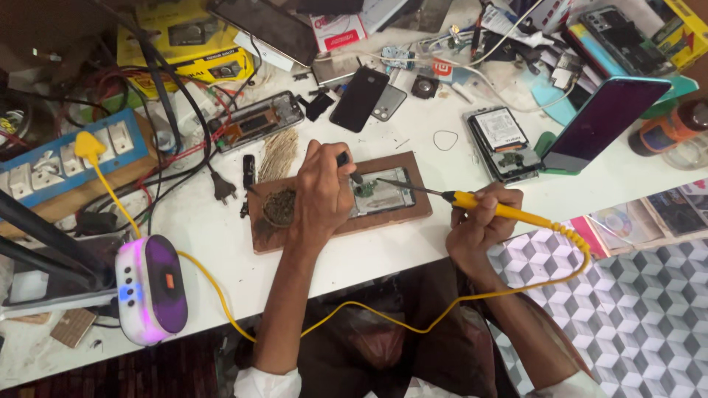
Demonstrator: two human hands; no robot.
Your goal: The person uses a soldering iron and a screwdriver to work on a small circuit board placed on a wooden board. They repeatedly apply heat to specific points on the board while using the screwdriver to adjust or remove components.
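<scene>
An opened phone [383, 197] lies on a brown wooden board [413, 168] on the white bench. My right hand [483, 217] grips a yellow soldering iron [490, 206]; its thin metal tip reaches left over the phone's green circuit part. My left hand [323, 193] rests on the board and pinches a small dark tool [346, 163] just above the phone's left end. A round wad of brass cleaning wool [279, 208] sits on the board beside my left hand. The iron's yellow cord [457, 304] loops down across my lap.
A lit purple and white speaker [151, 289] stands at the left front. A blue switch board [70, 156] with a yellow plug is at the left. Opened phones [257, 120], black phones [358, 99], a propped phone with a dark screen [603, 121] and tangled cables crowd the back.
</scene>
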